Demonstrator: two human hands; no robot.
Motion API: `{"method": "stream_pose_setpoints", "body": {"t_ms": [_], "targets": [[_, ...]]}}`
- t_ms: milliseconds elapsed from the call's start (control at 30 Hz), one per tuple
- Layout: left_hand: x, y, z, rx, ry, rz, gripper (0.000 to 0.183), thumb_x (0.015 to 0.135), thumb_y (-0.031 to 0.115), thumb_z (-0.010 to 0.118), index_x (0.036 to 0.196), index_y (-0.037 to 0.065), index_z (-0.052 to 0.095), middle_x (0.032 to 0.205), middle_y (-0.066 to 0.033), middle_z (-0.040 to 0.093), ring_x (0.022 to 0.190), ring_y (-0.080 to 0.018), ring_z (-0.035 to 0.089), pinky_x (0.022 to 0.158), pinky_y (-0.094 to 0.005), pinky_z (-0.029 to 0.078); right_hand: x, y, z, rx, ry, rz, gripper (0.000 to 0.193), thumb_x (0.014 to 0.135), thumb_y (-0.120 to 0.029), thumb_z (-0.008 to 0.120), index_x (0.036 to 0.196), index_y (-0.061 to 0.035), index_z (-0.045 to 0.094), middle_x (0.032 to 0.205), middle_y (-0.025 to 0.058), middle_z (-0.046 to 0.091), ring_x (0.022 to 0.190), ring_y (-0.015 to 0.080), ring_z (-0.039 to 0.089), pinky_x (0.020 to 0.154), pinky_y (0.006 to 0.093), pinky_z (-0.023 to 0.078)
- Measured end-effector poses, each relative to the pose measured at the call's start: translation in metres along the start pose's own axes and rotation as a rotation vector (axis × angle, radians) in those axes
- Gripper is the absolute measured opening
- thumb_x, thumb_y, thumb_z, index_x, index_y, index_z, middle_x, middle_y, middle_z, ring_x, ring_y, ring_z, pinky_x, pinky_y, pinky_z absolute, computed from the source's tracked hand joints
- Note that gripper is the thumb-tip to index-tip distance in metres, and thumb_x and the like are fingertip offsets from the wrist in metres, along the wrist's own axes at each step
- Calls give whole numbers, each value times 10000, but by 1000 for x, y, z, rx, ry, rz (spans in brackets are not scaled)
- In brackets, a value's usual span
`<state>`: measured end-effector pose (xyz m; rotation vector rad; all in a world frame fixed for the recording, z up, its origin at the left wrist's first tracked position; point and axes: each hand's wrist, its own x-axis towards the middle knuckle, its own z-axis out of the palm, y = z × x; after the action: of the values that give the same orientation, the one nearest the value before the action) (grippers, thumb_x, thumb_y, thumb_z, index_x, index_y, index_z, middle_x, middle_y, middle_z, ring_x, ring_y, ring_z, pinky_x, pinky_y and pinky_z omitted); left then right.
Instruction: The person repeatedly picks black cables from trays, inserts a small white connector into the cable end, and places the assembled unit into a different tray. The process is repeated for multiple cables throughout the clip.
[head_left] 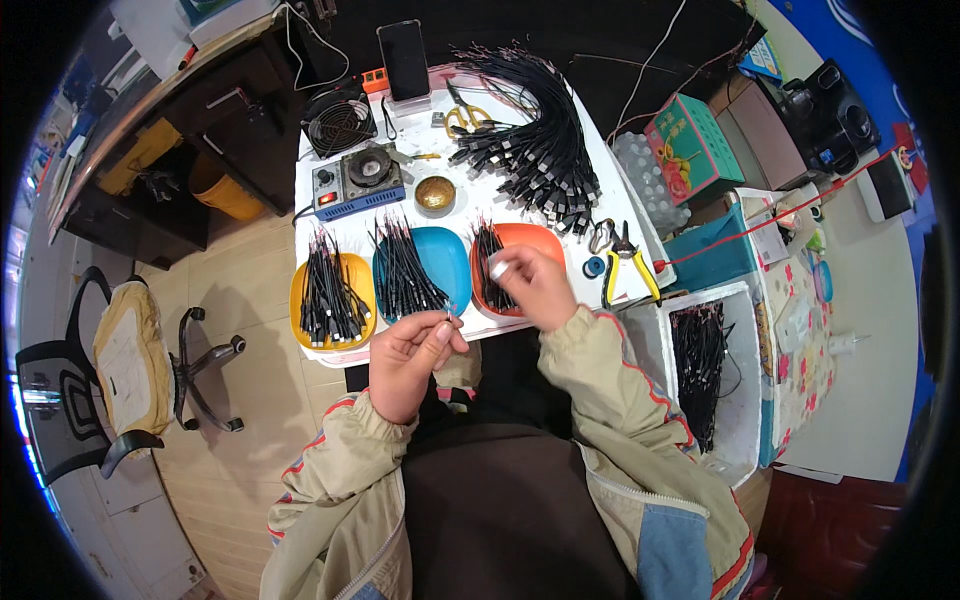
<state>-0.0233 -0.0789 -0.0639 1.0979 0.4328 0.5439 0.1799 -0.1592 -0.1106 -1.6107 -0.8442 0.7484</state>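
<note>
My left hand (pixel 408 362) is closed in a pinch in front of the blue tray (pixel 455 255). Fine wire ends of a cable (pixel 450 311) stick up between thumb and fingers; the rest of it is hidden. Over the orange tray (pixel 545 240), my right hand (pixel 540 287) has its fingers curled beside a bundle of black cables (pixel 488 245). Something small and white (pixel 499 269) shows at its fingertips; whether it is held or worn there is unclear. More black cables (pixel 400 265) lie in the blue tray, and others (pixel 330 290) fill the yellow tray (pixel 299 285).
Behind the trays stand a blue-grey heating unit (pixel 358 183), a round golden tin (pixel 435 194), a fan (pixel 340 127), scissors (pixel 464 115) and a large cable bundle (pixel 545 150). Yellow-handled wire strippers (pixel 628 265) lie on the right. A white box (pixel 745 400) holds more cables.
</note>
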Motion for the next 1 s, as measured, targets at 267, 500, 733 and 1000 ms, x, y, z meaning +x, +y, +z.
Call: {"method": "stream_pose_setpoints", "body": {"t_ms": [267,500,733,1000], "targets": [[7,-6,-3,-38,41,-60,168,953,54,546,1054,-63,612,847,-95,673,618,-45,463,558,-188,370,52,56,-19,-477,140,6,112,786,-104,638,841,-8,657,738,117,651,682,261,643,649,361,506],[10,-6,1,2,106,10,178,953,75,548,1054,-54,620,916,-120,666,808,-150,617,684,-240,502,26,10,-25,-354,395,-147,130,833,-34,598,947,5,647,860,118,628,677,208,618,624,306,496],[25,1,23,-172,90,109,163,932,26,575,1052,-60,643,1206,-132,567,1022,-171,596,845,-301,540,-26,-57,-11,150,-83,-133,129,904,-83,610,977,19,639,894,53,609,762,122,590,686,254,480],[12,4,30,-104,51,146,149,919,31,596,1030,-36,669,1192,-104,567,1015,-154,590,833,-272,523,-48,-68,8,258,-234,-27,125,918,-100,620,949,22,615,861,15,592,725,70,555,651,221,458]]}}
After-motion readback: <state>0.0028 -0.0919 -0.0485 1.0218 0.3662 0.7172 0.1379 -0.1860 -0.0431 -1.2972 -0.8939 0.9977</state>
